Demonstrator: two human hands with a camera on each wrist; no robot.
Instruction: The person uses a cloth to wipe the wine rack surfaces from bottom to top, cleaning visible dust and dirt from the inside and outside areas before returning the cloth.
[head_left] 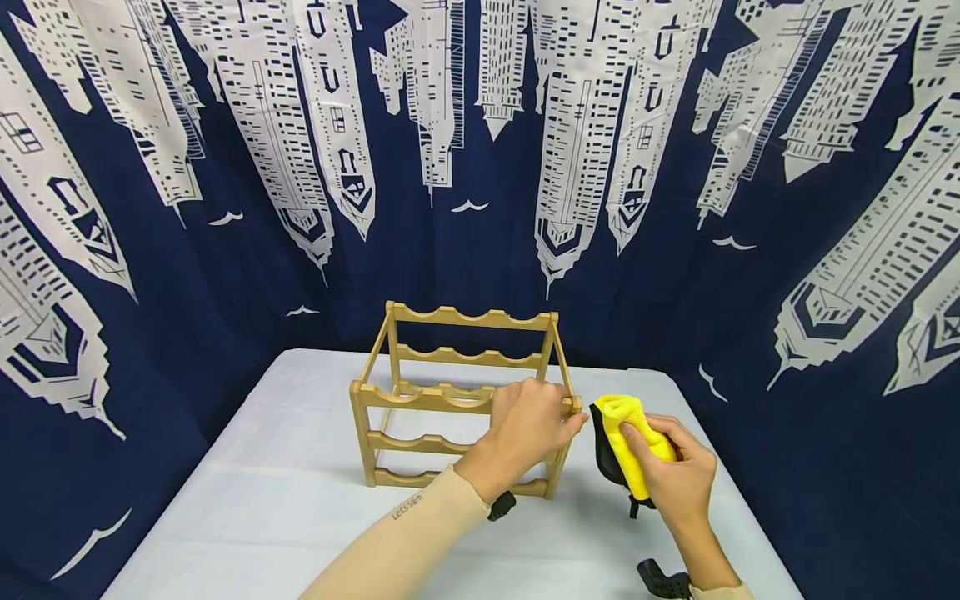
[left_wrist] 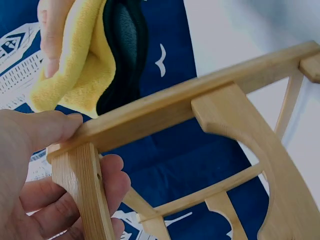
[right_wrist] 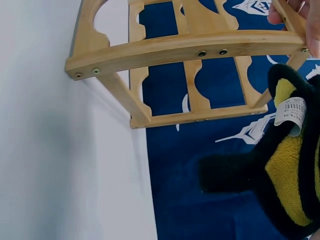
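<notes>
A light wooden rack with scalloped rails (head_left: 427, 443) stands upright on the white table. My left hand (head_left: 525, 425) grips its top front corner at the right; in the left wrist view the thumb lies on the top bar and fingers curl behind the post. Just right of the rack, my right hand (head_left: 681, 475) holds a bunched yellow and black cloth (head_left: 626, 429) above the table, thumb pressed on its yellow side. A white barcode label (right_wrist: 291, 114) hangs from the cloth in the right wrist view. Part of the right hand's grip is hidden by the cloth.
The white table (head_left: 247, 475) extends left of and in front of the rack. Behind and beside it hangs a navy curtain (head_left: 465, 258) printed with white buildings and birds. Dark wrist-worn devices (head_left: 663, 581) sit below the hands.
</notes>
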